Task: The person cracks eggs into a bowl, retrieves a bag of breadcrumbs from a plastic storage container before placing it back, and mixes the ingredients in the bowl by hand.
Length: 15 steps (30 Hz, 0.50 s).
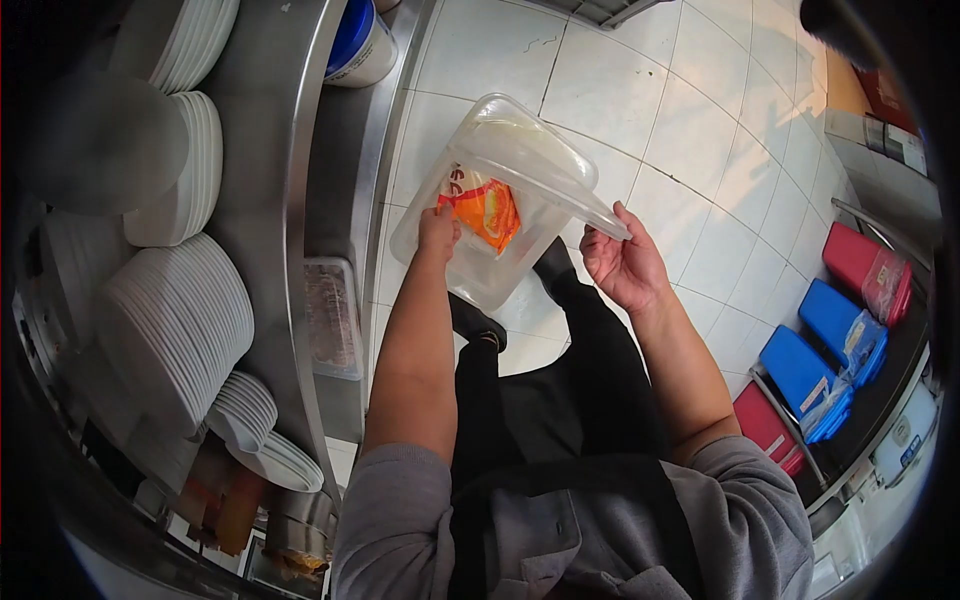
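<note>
On the left, a steel shelf (262, 130) carries stacks of white plates (180, 325), most of them standing on edge or leaning, with a brown container (225, 497) and a steel pot (302, 525) at the near end. Just right of these, a lower shelf (345, 185) bears a white tub (366, 55) under a blue cap (347, 32) on the far part, its contents hidden, and a clear box (333, 318) nearer, filled with something reddish that cannot be made out. In the middle, the left hand (439, 232) has its grip closed on the left edge of an orange packet (490, 212); the packet lies to the right of those fingers, within a clear bin (480, 275) on the tiled floor (690, 140). Over the far part of the bin slants a translucent lid (560, 188), and to its right the right hand (628, 262) grips the lid's right corner between thumb and fingers, apart from the packet. Well to the right, a dark rack (868, 405) holds a row of boxes, from far to near a red box (850, 262), two blue boxes (795, 365) and another red box (762, 425), with clear bags (862, 340) at their right ends.
</note>
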{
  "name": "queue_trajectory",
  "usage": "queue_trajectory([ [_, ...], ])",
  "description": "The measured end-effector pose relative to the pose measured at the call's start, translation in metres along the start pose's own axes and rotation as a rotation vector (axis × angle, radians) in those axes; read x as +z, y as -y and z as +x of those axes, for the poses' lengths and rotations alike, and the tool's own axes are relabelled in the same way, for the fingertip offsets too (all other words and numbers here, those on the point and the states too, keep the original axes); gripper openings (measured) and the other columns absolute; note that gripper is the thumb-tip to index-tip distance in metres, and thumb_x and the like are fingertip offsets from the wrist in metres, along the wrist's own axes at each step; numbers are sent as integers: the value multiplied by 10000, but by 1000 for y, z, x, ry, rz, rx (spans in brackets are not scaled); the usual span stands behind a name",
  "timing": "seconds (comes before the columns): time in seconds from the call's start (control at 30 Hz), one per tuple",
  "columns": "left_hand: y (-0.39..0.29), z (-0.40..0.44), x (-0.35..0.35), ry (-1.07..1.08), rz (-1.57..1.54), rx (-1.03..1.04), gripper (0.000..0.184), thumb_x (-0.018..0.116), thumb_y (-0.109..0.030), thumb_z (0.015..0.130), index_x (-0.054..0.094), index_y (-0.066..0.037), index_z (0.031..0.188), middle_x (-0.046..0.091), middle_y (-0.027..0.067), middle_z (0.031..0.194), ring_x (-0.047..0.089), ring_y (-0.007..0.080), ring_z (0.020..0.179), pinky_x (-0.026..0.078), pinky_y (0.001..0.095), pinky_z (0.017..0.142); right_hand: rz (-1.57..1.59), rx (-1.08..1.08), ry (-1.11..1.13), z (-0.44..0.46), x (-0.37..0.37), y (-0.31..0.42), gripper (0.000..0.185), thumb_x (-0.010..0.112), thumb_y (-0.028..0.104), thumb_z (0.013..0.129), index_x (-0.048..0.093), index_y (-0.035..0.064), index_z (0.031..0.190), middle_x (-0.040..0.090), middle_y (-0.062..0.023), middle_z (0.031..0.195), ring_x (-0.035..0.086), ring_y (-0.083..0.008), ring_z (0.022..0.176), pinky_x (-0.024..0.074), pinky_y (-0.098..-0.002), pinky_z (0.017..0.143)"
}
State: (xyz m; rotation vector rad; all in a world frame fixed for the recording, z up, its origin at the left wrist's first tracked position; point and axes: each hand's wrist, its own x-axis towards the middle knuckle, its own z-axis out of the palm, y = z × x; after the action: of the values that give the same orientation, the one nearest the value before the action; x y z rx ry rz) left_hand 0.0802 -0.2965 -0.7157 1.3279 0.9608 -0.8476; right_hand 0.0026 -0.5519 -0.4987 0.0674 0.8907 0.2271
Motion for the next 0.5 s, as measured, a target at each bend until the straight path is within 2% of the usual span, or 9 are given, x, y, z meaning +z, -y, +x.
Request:
queue_trajectory([
  [0.07, -3, -14, 7, -9, 225, 91, 199, 459, -236, 922, 487, -62, 828, 387, -1, 512, 356, 108, 367, 313, 253, 351, 11, -2, 7, 1, 2, 2, 256, 551, 231, 906, 533, -16, 973, 602, -102, 832, 602, -197, 722, 543, -286, 637],
  [0.1, -7, -17, 8, -10, 222, 93, 199, 459, -236, 922, 487, -62, 828, 387, -1, 512, 356, 108, 367, 313, 253, 351, 8, 0, 9, 2, 3, 3, 256, 551, 231, 906, 533, -16, 973, 602, -102, 832, 602, -197, 722, 543, -286, 637],
  [0.17, -6, -18, 6, -18, 603, 393, 188, 467, -218, 909, 518, -49, 846, 432, 16, 530, 401, 111, 382, 317, 269, 354, 7, 0, 26, 2, 3, 4, 253, 546, 224, 908, 532, -20, 972, 606, -106, 844, 608, -200, 732, 553, -294, 650],
  [0.3, -32, -54, 4, 122, 601, 398, 195, 482, -223, 901, 544, -40, 871, 475, 31, 549, 434, 119, 398, 347, 283, 370, 9, 19, 40, 1, 4, 4, 262, 530, 219, 919, 534, -42, 938, 603, -122, 826, 611, -216, 751, 559, -296, 695],
  [0.37, -49, -85, 14, 242, 669, 354, 200, 495, -231, 893, 553, -40, 889, 500, 35, 578, 456, 121, 431, 382, 270, 412, 19, -2, 13, 3, 2, 3, 228, 543, 198, 906, 535, -22, 964, 620, -111, 847, 624, -202, 742, 568, -288, 644],
  [0.5, -65, -129, 39, 359, 733, 390, 201, 507, -225, 880, 559, -32, 902, 527, 45, 614, 481, 120, 472, 405, 260, 454, 70, 6, 32, 6, 3, 5, 204, 539, 176, 906, 533, -23, 952, 623, -104, 831, 623, -196, 715, 575, -278, 626],
])
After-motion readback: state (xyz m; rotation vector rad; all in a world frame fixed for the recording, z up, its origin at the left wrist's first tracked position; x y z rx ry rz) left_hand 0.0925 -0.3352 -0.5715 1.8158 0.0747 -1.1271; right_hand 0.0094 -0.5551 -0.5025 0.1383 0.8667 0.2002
